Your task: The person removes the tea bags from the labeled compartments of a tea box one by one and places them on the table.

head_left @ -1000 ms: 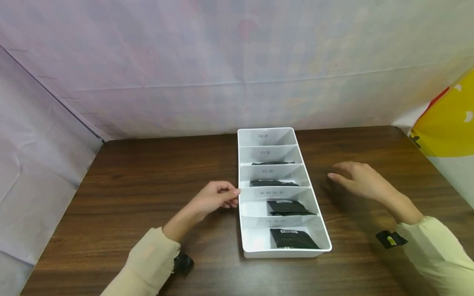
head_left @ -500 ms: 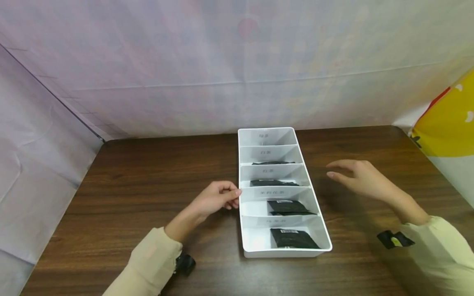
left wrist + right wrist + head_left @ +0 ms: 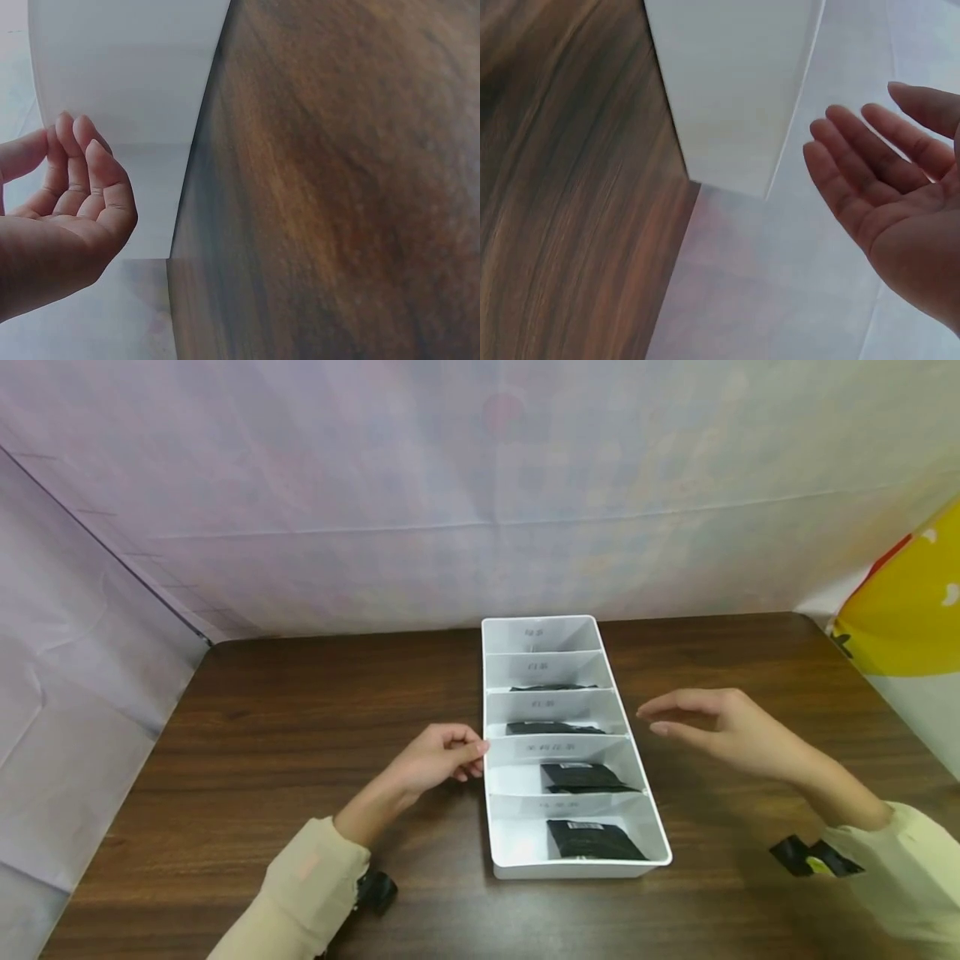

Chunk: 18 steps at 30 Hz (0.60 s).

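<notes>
A long white organizer box (image 3: 570,871) with printed labels on its dividers stands on the table, split into compartments in a row from near to far. Flat black sachets lie in it: one in the nearest compartment (image 3: 596,841), others in those behind, such as the second sachet (image 3: 585,777). At the box's left rim, my left hand (image 3: 435,762) pinches the edge between thumb and curled fingers; the left wrist view shows these fingers (image 3: 105,180) against the outer wall. My right hand (image 3: 738,735) hovers right of the box, fingers loosely bent, holding nothing. Its palm (image 3: 922,225) faces the box.
The dark wooden table (image 3: 262,718) reaches back to a pale curtain (image 3: 360,485). At the far right hangs a yellow patterned cloth (image 3: 907,610). Black straps show beneath both sleeves, one near the right cuff (image 3: 795,856).
My right hand has shifted left toward the box, its fingers stretching out nearer the right rim. The left hand keeps its place on the left rim, and box and sachets stay put.
</notes>
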Motion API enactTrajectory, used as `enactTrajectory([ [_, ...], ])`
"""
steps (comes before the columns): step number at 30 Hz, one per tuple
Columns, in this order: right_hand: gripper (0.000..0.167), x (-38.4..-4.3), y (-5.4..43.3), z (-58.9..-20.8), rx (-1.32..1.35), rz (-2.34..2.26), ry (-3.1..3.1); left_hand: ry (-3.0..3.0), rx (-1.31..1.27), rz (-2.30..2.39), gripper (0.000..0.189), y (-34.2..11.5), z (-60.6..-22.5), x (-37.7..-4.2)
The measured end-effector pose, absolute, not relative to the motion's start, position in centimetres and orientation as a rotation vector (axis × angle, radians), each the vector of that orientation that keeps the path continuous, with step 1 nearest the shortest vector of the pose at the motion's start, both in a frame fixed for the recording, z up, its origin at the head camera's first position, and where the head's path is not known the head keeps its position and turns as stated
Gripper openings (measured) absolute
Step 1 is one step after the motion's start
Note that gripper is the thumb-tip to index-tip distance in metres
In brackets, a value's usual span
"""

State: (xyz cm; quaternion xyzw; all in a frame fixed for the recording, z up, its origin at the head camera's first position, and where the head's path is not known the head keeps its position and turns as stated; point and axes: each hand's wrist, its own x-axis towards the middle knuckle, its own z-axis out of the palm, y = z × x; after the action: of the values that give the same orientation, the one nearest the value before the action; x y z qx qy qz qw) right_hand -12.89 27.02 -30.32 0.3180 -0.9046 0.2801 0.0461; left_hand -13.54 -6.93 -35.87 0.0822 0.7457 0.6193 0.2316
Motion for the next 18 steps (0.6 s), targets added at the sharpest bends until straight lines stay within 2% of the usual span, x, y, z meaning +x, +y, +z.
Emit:
enactTrajectory([
  [12,0.039,-10.0,25.5,-29.3,1.416,1.112,-2.590,2.047,0.223,1.697,0.020,-7.0,-35.7,-13.6],
  [18,0.040,-9.0,24.8,-29.9,1.584,1.198,-2.540,2.057,0.211,1.689,0.018,-7.0,-35.6,-13.5],
])
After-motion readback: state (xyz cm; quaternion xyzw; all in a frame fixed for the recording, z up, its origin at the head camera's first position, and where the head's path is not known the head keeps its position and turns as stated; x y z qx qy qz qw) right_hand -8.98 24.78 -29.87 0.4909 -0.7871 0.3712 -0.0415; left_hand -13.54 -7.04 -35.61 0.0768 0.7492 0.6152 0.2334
